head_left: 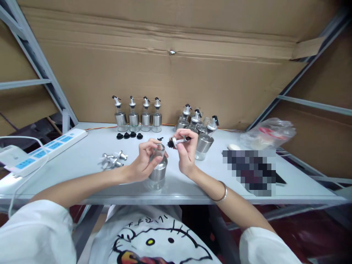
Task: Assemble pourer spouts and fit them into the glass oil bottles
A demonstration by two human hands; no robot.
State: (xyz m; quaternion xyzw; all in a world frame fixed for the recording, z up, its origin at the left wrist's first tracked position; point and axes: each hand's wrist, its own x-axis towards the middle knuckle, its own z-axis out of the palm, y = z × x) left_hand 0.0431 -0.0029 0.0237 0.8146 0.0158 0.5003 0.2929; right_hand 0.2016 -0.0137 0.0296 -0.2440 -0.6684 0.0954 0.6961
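My left hand (pixel 147 159) is closed around the neck of a glass oil bottle (pixel 158 174) with a steel band, standing near the table's front edge. The bottle's mouth is uncovered. Just right of it and a little higher, my right hand (pixel 187 150) grips a pourer spout (pixel 177 141), silver with a black stopper end that points left toward the bottle. The stopper and the bottle mouth are apart. Several black stopper pieces (pixel 133 134) lie in a row beyond my left hand. Loose silver pourer parts (pixel 114 160) lie to its left.
Along the back stand several finished-looking bottles with spouts (pixel 133 119); more bottles (pixel 205 143) crowd behind my right hand. A power strip (pixel 49 150) lies on the left. On the right are a plastic bag (pixel 268 134) and a blurred-out dark object (pixel 250 170). Cardboard (pixel 170 84) walls the back.
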